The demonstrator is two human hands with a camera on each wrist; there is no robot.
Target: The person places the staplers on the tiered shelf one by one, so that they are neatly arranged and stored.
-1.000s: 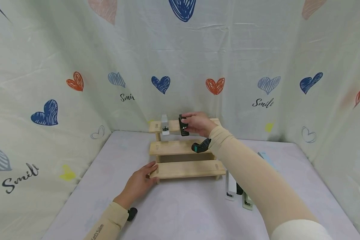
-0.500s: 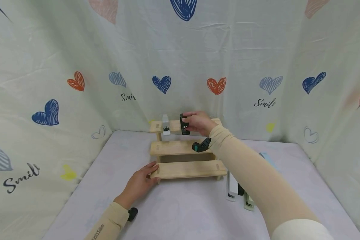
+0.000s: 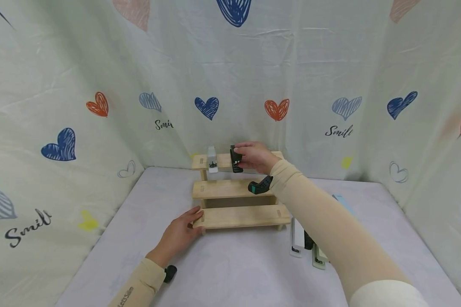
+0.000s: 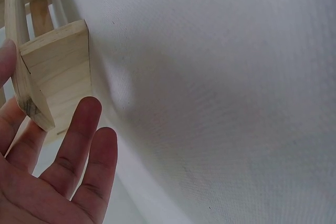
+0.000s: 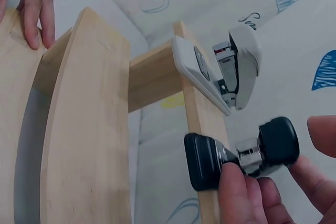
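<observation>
A three-tier wooden shelf point(image 3: 240, 216) stands toward the back of the table. My left hand point(image 3: 179, 234) grips the left end of its lowest board, thumb and some fingers on opposite sides; in the left wrist view two other fingers point(image 4: 86, 124) stick out past the wood. On the top board sits a black stapler point(image 3: 236, 160), held by the fingers of my right hand point(image 3: 258, 157). The right wrist view has this stapler's base point(image 5: 202, 161) on the board's edge, fingertips against it. To its left a white stapler point(image 3: 212, 160) rests on the same board, jaws apart.
Right of the shelf, a white stapler point(image 3: 297, 236), a black object point(image 3: 308, 242) and a pale green stapler point(image 3: 319, 259) lie on the table, partly behind my right sleeve. A light blue object point(image 3: 342, 204) lies farther back. A heart-printed curtain point(image 3: 238, 76) hangs close behind the shelf.
Very little differs: the right hand stays at the black stapler, its wrist shifting slightly to the right. The left hand keeps its place on the shelf.
</observation>
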